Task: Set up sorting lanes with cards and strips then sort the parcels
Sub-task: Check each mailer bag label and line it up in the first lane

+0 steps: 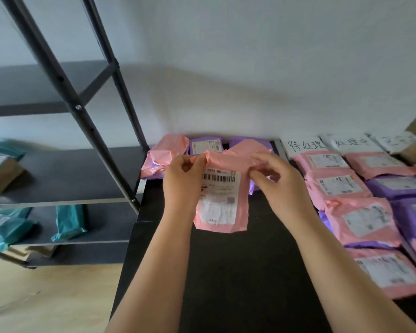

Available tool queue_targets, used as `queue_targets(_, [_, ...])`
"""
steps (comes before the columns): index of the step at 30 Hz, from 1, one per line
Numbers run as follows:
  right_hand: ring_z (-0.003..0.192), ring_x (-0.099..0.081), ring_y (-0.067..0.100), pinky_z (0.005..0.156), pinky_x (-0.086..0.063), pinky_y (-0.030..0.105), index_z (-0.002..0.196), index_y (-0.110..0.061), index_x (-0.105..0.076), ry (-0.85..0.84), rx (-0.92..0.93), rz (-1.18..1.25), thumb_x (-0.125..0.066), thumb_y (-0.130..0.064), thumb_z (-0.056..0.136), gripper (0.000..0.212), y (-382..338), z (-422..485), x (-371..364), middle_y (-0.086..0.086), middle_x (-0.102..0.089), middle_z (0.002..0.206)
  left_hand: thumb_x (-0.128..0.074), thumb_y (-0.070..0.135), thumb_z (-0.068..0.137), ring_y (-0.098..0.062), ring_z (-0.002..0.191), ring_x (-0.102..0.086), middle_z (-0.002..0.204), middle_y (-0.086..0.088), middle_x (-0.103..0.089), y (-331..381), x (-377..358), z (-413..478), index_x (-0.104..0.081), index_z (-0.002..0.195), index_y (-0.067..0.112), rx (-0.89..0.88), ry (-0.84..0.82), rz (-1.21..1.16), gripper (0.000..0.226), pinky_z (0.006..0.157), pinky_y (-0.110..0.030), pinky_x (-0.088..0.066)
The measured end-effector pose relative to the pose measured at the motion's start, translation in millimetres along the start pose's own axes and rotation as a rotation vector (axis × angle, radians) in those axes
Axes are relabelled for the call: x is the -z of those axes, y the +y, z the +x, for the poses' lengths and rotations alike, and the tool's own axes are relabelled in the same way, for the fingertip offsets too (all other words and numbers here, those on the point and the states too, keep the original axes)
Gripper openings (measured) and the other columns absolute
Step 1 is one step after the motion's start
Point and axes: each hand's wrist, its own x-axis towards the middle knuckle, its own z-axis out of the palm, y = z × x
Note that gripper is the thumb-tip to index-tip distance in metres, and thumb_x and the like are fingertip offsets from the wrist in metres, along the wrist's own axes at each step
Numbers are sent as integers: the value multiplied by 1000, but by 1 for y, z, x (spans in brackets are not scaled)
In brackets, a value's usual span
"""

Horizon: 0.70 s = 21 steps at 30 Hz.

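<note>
I hold a pink parcel (222, 203) with a white shipping label upright above the black table (226, 272). My left hand (181, 181) pinches its top left edge and my right hand (277, 181) pinches its top right edge. Behind it, against the wall, lies an unsorted heap of pink parcels (165, 155) and purple parcels (205, 145). To the right, three white handwritten cards (304, 144) stand at the heads of the lanes. Below them pink parcels (339, 186) and purple parcels (404, 186) lie in rows.
A dark metal shelf rack (82, 179) stands to the left, holding teal parcels (69, 222) and a brown box (3, 174). The floor (53, 296) is light wood. A pale wall rises behind the table.
</note>
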Motion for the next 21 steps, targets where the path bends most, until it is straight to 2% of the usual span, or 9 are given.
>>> queue_targets(2, [92,-62,-8,75,-42,2,107,-32,-69,30,64,-10,-68,-16,92,23,-16,-8,0,-22,-70,97,-68,42,89,-8,70,-67,71,11,-71,10,13,-7,-69,86,19,10,-2,-36,23,58,-23,-47])
queue_targets(4, [91,-62,-8,75,-41,1,98,-31,-71,80,103,7,-67,-12,92,20,-29,-13,3,-22,-71,92,-69,41,89,-16,72,-70,73,8,-72,20,23,-15,-68,84,18,25,-34,-91,23,61,-31,-54])
queue_targets(6, [88,-63,-9,72,-41,0,89,-37,-69,141,95,57,-64,-13,94,26,-40,-18,6,-25,-70,88,-69,39,89,-24,77,-73,77,1,-74,29,33,-23,-67,82,17,27,-78,-124,24,74,-43,-61])
queue_targets(9, [82,-66,-4,68,-45,3,85,-37,-69,207,38,139,-61,-15,96,25,-50,-21,9,-22,-71,85,-69,37,90,-28,78,-73,80,-7,-74,41,43,-35,-66,87,13,-1,-110,-167,25,77,-50,-61])
queue_targets(11, [79,-68,-2,67,-49,6,86,-32,-70,231,5,178,-62,-16,96,21,-55,-23,10,-19,-72,83,-68,37,91,-26,76,-72,84,-12,-72,49,48,-41,-65,93,7,-23,-112,-186,30,72,-46,-60])
queue_targets(13, [77,-69,1,68,-54,14,86,-28,-72,271,-18,204,-63,-17,96,17,-61,-23,14,-16,-73,82,-65,40,92,-17,68,-71,82,-8,-74,56,53,-46,-67,96,9,-38,-166,-225,31,59,-31,-60])
queue_targets(15, [76,-70,3,70,-55,21,87,-25,-74,319,-37,218,-63,-19,95,15,-67,-22,20,-14,-74,81,-59,47,92,-16,72,-72,85,-5,-75,61,59,-51,-68,102,12,-47,-288,-238,38,61,-22,-58])
queue_targets(19, [73,-69,1,66,-47,21,85,-21,-75,439,-67,268,-63,-20,92,14,-77,-20,32,-14,-74,78,-63,57,78,-18,87,-75,95,2,-77,58,67,-59,-72,103,20,-63,-550,-171,46,74,-35,-62])
queue_targets(21, [76,-69,0,69,-49,23,86,-22,-75,458,-72,265,-62,-20,92,14,-80,-20,34,-14,-74,79,-69,51,76,-13,85,-75,93,7,-77,56,67,-63,-77,93,26,-81,-591,-132,31,71,-30,-61])
